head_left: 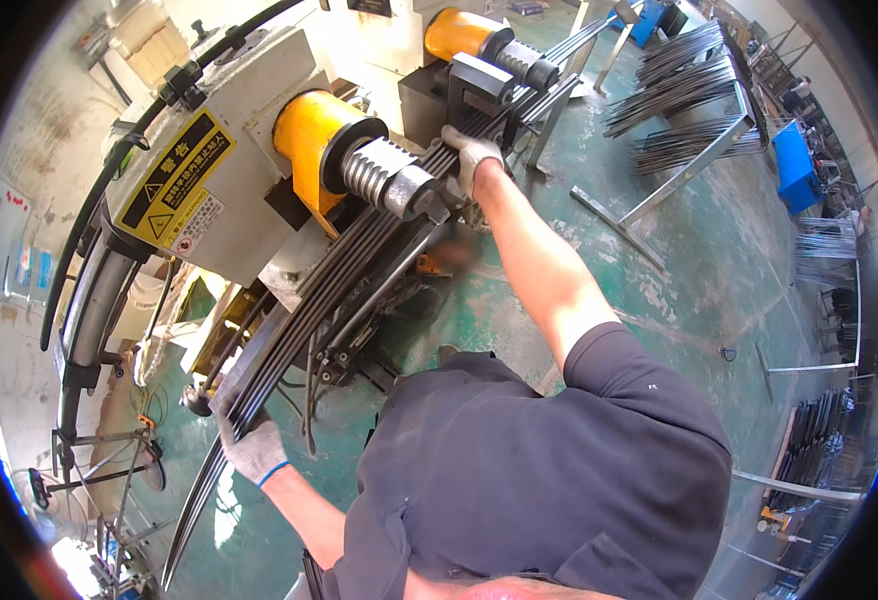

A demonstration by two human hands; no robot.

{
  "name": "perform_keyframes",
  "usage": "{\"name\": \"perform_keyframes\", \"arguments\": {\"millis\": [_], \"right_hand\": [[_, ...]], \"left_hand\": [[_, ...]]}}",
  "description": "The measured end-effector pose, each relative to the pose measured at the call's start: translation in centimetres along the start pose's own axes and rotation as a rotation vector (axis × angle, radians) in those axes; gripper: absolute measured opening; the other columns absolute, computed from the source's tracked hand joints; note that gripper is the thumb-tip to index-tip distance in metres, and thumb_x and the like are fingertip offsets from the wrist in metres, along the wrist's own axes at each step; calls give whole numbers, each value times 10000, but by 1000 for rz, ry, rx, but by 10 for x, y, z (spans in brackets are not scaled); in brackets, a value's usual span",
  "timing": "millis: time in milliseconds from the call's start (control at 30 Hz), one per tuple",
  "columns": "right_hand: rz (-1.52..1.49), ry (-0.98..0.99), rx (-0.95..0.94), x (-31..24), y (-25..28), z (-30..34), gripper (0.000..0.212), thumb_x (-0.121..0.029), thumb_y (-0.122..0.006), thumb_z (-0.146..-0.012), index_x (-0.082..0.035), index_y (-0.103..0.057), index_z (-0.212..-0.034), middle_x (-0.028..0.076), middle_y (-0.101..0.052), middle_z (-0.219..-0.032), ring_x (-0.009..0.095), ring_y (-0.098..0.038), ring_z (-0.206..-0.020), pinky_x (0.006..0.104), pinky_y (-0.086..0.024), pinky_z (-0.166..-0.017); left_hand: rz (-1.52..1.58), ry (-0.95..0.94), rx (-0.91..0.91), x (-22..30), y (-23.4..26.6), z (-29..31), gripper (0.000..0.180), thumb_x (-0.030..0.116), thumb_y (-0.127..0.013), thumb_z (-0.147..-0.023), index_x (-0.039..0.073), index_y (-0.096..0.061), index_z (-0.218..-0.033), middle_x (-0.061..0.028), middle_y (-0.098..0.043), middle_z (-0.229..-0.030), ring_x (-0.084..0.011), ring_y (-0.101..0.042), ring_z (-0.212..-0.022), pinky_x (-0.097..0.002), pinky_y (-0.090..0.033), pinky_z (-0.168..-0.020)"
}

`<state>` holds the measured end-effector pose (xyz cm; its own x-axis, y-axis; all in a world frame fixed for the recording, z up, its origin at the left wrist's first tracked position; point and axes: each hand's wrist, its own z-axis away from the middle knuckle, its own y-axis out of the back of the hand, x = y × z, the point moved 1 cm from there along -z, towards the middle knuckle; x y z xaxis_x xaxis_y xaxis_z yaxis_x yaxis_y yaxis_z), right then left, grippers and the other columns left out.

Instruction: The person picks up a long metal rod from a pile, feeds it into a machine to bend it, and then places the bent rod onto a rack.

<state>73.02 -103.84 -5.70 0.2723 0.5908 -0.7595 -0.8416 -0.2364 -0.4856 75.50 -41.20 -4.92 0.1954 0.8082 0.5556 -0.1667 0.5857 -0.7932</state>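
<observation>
A bundle of several long, thin metal rods [331, 283] lies along the front of a machine, running from lower left to upper right. My left hand [253, 450], in a pale glove with a blue cuff, is closed round the rods near their lower end. Higher up, my right hand [475, 158], also gloved, grips the same rods beside a dark metal block [480, 82]. Between my hands, a yellow cylinder [319, 130] with a coiled spring [372, 171] stands over the rods. Some of my fingers are hidden behind the rods.
The machine's grey housing [234, 150] carries a yellow warning label [178, 183]. A second yellow cylinder [462, 35] sits farther along it. Racks of dark rods [689, 95] stand at the far right, near a blue box [797, 165]. A black hose [109, 185] curves along the left.
</observation>
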Motion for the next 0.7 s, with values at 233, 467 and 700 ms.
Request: {"name": "perform_keyframes", "arguments": {"millis": [233, 467, 700], "right_hand": [[41, -17, 0, 14, -14, 18, 294, -182, -835, -891, 14, -729, -1083, 138, -764, -1013, 262, -741, -842, 397, -602, -742], [87, -107, -56, 29, -5, 31, 429, -212, -874, -849, 10, -763, -1199, 193, -732, -1278, 249, -661, -1201, 377, -425, -1144], [82, 32, -36, -18, 11, -10, 226, -225, -815, -917, -97, -789, -1102, 27, -773, -1011, 204, -707, -854, 385, -563, -805]], "left_hand": [[12, -16, 102, -23, -9, -16, 342, 209, -575, -1063, -72, -670, -1232, -182, -685, -1329, -334, -630, -1268, -469, -432, -1198], [-41, 170, -146, -111, -75, 1, 402, 350, -639, -1035, -1, -676, -1227, -167, -689, -1303, -371, -624, -1251, -585, -456, -1142], [-49, -54, 8, -53, -30, -10, 407, 309, -577, -1058, -63, -665, -1198, -198, -700, -1234, -347, -643, -1219, -511, -448, -1173]]}}
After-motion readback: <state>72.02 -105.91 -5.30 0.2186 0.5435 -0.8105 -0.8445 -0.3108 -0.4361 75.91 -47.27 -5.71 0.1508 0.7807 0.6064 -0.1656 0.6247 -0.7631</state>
